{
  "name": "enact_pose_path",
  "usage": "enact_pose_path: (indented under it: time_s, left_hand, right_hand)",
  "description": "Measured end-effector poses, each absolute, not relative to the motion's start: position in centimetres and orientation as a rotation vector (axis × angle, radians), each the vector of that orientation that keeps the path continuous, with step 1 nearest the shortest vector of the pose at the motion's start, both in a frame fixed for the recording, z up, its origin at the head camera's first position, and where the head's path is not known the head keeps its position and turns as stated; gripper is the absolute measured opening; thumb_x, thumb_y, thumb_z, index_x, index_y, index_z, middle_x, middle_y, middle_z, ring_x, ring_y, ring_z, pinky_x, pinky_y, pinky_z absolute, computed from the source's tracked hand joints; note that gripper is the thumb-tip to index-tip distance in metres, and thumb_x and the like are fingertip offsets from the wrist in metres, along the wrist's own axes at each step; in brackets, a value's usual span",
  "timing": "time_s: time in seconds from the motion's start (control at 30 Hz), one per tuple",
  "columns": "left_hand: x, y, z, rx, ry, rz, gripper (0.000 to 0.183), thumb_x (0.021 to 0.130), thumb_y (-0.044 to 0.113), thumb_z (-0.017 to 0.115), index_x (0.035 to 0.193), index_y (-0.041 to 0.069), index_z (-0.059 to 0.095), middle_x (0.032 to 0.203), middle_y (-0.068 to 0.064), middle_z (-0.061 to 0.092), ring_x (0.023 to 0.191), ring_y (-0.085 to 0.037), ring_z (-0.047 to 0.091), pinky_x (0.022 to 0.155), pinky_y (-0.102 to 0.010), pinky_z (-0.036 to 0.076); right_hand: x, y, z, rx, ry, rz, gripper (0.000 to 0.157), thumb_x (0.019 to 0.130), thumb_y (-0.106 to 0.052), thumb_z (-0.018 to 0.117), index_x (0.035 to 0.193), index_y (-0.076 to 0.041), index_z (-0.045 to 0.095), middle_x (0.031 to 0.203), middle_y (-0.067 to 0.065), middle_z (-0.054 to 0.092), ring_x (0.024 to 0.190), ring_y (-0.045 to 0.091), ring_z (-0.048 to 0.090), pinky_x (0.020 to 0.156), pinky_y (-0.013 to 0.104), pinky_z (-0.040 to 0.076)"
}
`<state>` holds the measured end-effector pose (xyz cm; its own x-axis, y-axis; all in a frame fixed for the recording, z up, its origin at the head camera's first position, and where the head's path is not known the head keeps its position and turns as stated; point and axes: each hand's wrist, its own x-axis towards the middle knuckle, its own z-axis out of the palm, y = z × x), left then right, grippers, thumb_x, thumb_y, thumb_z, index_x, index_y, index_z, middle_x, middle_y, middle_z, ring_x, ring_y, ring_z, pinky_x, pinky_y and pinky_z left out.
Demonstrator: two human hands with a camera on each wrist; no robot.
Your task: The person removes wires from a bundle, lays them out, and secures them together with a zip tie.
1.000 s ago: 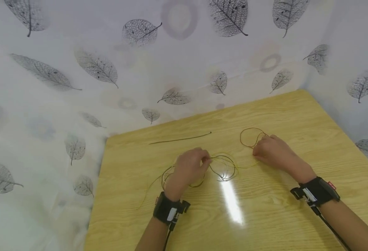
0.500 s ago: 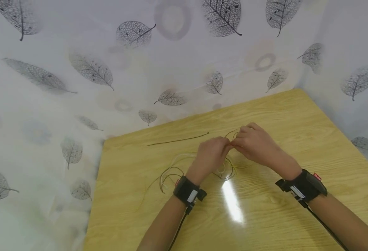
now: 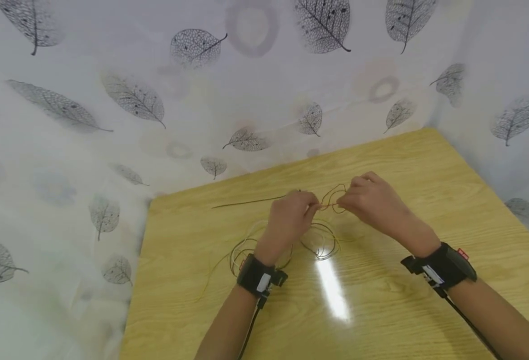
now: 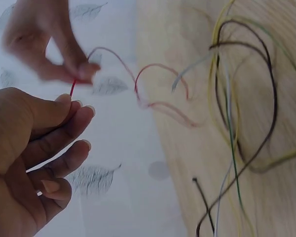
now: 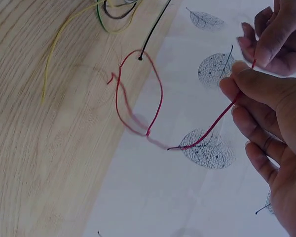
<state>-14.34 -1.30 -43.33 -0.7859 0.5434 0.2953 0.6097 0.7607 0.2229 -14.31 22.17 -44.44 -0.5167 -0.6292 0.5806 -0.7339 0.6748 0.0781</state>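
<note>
Between my two hands runs a thin red cord [image 5: 217, 121], a short stretch of it straight from fingertips to fingertips. My left hand [image 3: 289, 217] pinches it between thumb and forefinger, the other fingers loosely bent in the left wrist view. A small distance to the right, my right hand [image 3: 377, 205] pinches the same cord with thumb and forefinger. The rest of the cord hangs from the right hand in a loop, plain in the right wrist view. Below the hands lies a loose tangle of cords [image 4: 274, 98], black, yellow, white and green, partly hidden by the left hand.
A single dark cord [image 3: 241, 202] with a knobbed end lies toward the back of the wooden table [image 3: 381, 310]. A leaf-patterned wall covering [image 3: 264, 90] rises along the back and sides. A bright glare streak marks the tabletop in front of the tangle.
My left hand has left the tangle and taken hold of the red cord. The right hand brought it leftward; the hands met, then drew slightly apart with the cord stretched between.
</note>
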Motion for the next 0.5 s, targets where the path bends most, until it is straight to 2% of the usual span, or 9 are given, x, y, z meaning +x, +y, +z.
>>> enact_pose_path:
  time_s: [0.23,0.27,0.3,0.37,0.43,0.47,0.5]
  left_hand:
    - [-13.3,-9.8,-43.4,-0.594,-2.674,-0.583,0.01,0.091,0.027,0.07,0.092,0.019,0.075,0.079,0.005,0.069,0.063,-0.01,0.057,0.046,-0.026,0.045]
    - [-13.0,-11.0,-43.6,-0.556,-2.672,-0.583,0.01,0.091,0.027,0.069,0.092,0.019,0.075,0.078,0.004,0.069,0.063,-0.011,0.058,0.047,-0.027,0.045]
    - [-12.7,-12.2,-43.7,-0.529,-2.667,-0.587,0.01,0.091,0.027,0.07,0.092,0.019,0.076,0.079,0.003,0.069,0.064,-0.012,0.058,0.047,-0.029,0.046]
    - [-12.2,-14.2,-44.0,-0.485,-2.662,-0.586,0.009,0.09,0.026,0.071,0.092,0.019,0.076,0.077,0.002,0.067,0.062,-0.013,0.057,0.046,-0.03,0.045]
    - [-11.6,-15.8,-44.2,-0.457,-2.653,-0.581,0.008,0.09,0.024,0.072,0.092,0.017,0.076,0.076,0.0,0.066,0.06,-0.014,0.055,0.046,-0.03,0.044]
    - [-11.3,-16.5,-44.3,-0.435,-2.659,-0.581,0.008,0.09,0.023,0.072,0.092,0.017,0.076,0.076,0.0,0.066,0.06,-0.014,0.054,0.047,-0.03,0.044]
    - [-11.0,-17.2,-44.4,-0.412,-2.665,-0.584,0.007,0.089,0.023,0.072,0.091,0.018,0.076,0.076,0.0,0.065,0.06,-0.014,0.053,0.047,-0.031,0.043]
  right_hand:
    - [-14.7,25.6,-44.1,0.88,-2.288,0.239,0.014,0.07,-0.019,0.08,0.084,-0.016,0.079,0.066,0.0,0.072,0.075,0.026,0.058,0.078,0.047,0.045]
    - [-14.6,25.9,-44.1,0.876,-2.282,0.239,0.013,0.072,-0.02,0.079,0.084,-0.015,0.079,0.065,0.0,0.072,0.075,0.027,0.058,0.078,0.048,0.045]
    - [-14.6,26.1,-44.1,0.873,-2.283,0.241,0.012,0.078,-0.025,0.076,0.084,-0.015,0.079,0.065,0.0,0.072,0.076,0.027,0.058,0.079,0.048,0.045]
    - [-14.7,26.1,-44.3,0.879,-2.279,0.241,0.027,0.091,-0.037,0.064,0.085,-0.015,0.079,0.065,0.0,0.071,0.077,0.026,0.058,0.079,0.049,0.045]
    - [-14.9,25.9,-44.4,0.885,-2.293,0.24,0.051,0.102,-0.048,0.044,0.085,-0.015,0.078,0.066,0.0,0.071,0.078,0.026,0.057,0.079,0.049,0.045]
    - [-15.0,25.7,-44.6,0.887,-2.309,0.227,0.061,0.105,-0.051,0.032,0.085,-0.015,0.078,0.067,0.0,0.071,0.079,0.026,0.057,0.08,0.049,0.044]
    - [-15.1,25.6,-44.7,0.887,-2.322,0.211,0.062,0.105,-0.051,0.031,0.085,-0.015,0.077,0.068,0.0,0.071,0.08,0.026,0.057,0.081,0.049,0.044]
